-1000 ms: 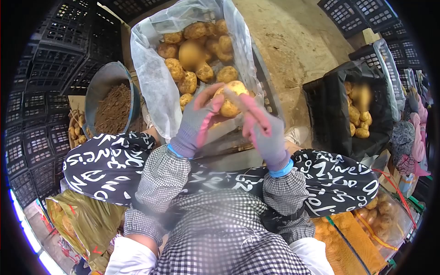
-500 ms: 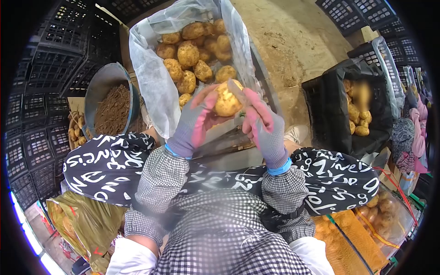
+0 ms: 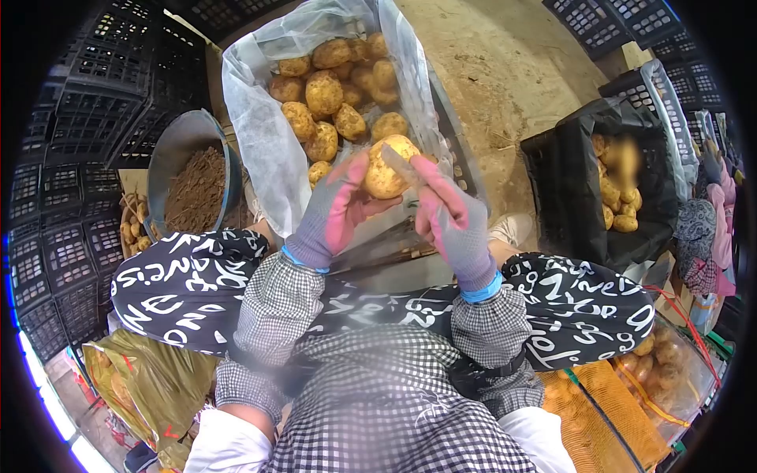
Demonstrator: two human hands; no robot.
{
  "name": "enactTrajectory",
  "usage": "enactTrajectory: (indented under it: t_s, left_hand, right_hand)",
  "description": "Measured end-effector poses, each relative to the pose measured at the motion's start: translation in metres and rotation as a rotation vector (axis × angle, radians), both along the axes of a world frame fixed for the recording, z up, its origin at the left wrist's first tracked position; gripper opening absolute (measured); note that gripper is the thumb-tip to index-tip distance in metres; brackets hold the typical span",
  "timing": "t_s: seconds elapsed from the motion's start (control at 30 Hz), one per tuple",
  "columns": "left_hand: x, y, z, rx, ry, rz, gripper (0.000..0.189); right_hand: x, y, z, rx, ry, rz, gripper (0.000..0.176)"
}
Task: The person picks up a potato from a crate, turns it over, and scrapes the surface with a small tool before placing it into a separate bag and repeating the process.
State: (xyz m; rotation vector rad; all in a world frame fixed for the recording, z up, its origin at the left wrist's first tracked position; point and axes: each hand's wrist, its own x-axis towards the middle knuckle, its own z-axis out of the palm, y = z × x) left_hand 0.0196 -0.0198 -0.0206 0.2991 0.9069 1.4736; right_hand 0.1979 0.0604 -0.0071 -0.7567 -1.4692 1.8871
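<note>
In pink-and-grey gloves, both my hands are up in front of my lap. My left hand (image 3: 335, 206) is wrapped round the left and lower side of a pale yellow potato (image 3: 385, 180) with brown soil patches. My right hand (image 3: 457, 225) grips a small knife (image 3: 398, 163), its dull flat blade lying against the potato's upper right face. The knife's handle is mostly hidden by my fingers. Just beyond my hands, a crate lined with a white sheet (image 3: 264, 118) holds several soil-covered potatoes (image 3: 324, 93).
A bucket (image 3: 189, 126) of brown soil (image 3: 193, 189) stands at left, near stacked black crates (image 3: 102, 102). On the right, a black-lined crate (image 3: 560, 177) contains several potatoes (image 3: 623, 209). An orange mesh sack (image 3: 607, 418) lies lower right, an olive plastic bag (image 3: 158, 370) lower left.
The potato has turned slightly in my left hand and shifted a little left. The knife blade has moved left and down across its face.
</note>
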Motion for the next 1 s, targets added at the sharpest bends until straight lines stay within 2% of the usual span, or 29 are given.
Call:
enactTrajectory:
  t_s: [0.2, 0.33, 0.43, 0.53, 0.6, 0.67, 0.73, 0.83, 0.87, 0.93, 0.97, 1.0]
  left_hand:
    - [0.001, 0.004, 0.007, -0.041, -0.022, -0.001, 0.060]
    - [0.004, 0.004, 0.020, -0.006, 0.038, -0.003, 0.059]
    - [0.003, 0.005, 0.024, -0.008, 0.181, -0.007, 0.057]
    - [0.003, 0.004, 0.017, 0.082, 0.015, 0.054, 0.054]
    - [-0.008, 0.004, 0.006, 0.003, -0.003, 0.069, 0.054]
    - [-0.012, 0.002, 0.000, 0.006, 0.168, 0.072, 0.054]
    - [-0.006, 0.001, 0.013, 0.084, 0.534, 0.074, 0.054]
    - [0.003, 0.006, 0.008, 0.002, 0.175, -0.054, 0.065]
    - [0.009, 0.004, 0.007, 0.078, 0.031, -0.077, 0.066]
    - [0.008, 0.004, 0.011, 0.071, 0.154, -0.177, 0.067]
    - [0.009, 0.006, 0.013, 0.073, 0.212, -0.236, 0.067]
    - [0.008, 0.003, 0.012, 0.095, 0.307, -0.197, 0.066]
  right_hand:
    - [0.004, 0.015, -0.008, 0.045, -0.149, -0.253, 0.044]
    - [0.001, 0.012, -0.015, -0.147, -0.010, -0.191, 0.046]
    - [-0.009, 0.009, 0.001, -0.180, -0.051, -0.032, 0.052]
    - [-0.008, 0.011, -0.001, -0.344, -0.034, 0.050, 0.058]
    - [-0.007, 0.012, 0.002, -0.419, 0.032, -0.006, 0.057]
    - [-0.008, 0.012, 0.004, -0.423, 0.066, -0.059, 0.055]
    - [-0.011, 0.011, 0.001, -0.361, 0.067, -0.101, 0.054]
    - [-0.014, 0.008, -0.006, -0.198, -0.040, -0.072, 0.052]
    - [-0.015, 0.005, -0.006, -0.257, -0.036, -0.062, 0.051]
    - [-0.014, 0.002, -0.005, -0.369, -0.033, -0.050, 0.048]
    - [-0.014, 0.002, -0.007, -0.452, 0.054, -0.022, 0.046]
    - [-0.012, 0.004, -0.011, -0.523, 0.139, -0.008, 0.044]
